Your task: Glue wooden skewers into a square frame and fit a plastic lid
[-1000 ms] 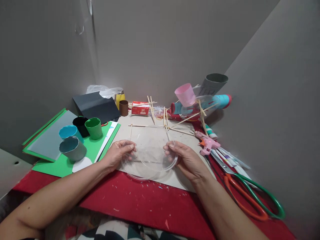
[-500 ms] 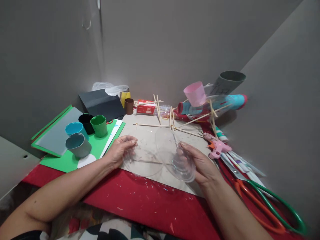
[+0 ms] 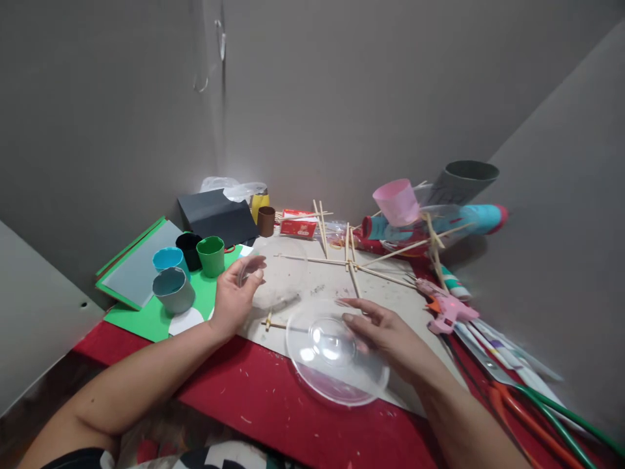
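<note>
My left hand (image 3: 234, 296) is closed on the edge of a thin clear plastic lid (image 3: 283, 267), tilted over the cardboard at its far left. My right hand (image 3: 390, 329) grips the rim of a second clear round lid (image 3: 322, 378), which faces up and shows a raised ring in its middle. The two lids are apart, the right one nearer to me. Under and behind them, thin wooden sticks (image 3: 312, 260) are joined into a frame on the beige cardboard (image 3: 317, 290).
Paper cups, including a green one (image 3: 211, 257) and a grey one (image 3: 174, 291), stand at left on green sheets (image 3: 141, 326). To the right lie a pink glue gun (image 3: 452, 306), scissors (image 3: 493, 371) and a stick structure with a pink cup (image 3: 396, 203). Red cloth (image 3: 254, 391) covers the table.
The lids were close together and have moved apart. The right one came down towards me and turned flatter; the left one moved up and away. My view has shifted slightly.
</note>
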`<act>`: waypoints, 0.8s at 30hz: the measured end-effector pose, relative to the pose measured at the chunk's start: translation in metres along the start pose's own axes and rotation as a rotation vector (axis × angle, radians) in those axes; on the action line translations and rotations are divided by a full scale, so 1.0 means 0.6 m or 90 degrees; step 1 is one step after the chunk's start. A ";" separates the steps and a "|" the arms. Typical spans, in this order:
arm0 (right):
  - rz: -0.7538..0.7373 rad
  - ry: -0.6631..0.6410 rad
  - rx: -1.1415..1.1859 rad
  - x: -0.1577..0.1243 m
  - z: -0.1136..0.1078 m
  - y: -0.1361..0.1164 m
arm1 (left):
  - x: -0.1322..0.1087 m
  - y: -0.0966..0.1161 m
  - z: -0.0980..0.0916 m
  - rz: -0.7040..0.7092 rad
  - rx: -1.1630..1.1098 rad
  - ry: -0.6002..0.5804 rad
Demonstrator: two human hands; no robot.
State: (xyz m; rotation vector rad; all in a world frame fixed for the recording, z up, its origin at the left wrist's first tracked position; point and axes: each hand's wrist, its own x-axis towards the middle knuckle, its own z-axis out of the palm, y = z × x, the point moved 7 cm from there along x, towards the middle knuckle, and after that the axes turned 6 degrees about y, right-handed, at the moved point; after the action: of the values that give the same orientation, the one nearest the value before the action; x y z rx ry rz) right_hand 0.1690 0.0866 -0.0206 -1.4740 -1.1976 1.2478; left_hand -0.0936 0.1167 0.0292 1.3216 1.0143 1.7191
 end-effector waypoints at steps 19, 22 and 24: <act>0.018 -0.168 0.223 -0.049 0.074 -0.016 | -0.136 0.086 0.082 0.753 0.378 -0.342; 0.003 -0.086 0.256 -0.043 0.055 -0.021 | -0.114 0.075 0.078 0.641 0.411 -0.310; -0.019 -0.025 0.264 -0.037 0.037 -0.023 | -0.095 0.069 0.069 0.547 0.397 -0.268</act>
State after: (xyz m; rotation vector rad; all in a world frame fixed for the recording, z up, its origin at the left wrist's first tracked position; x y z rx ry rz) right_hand 0.1442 0.0676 -0.0063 -1.1262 -0.9118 1.4096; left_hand -0.0451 0.0547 0.0505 2.6848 0.7959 1.5843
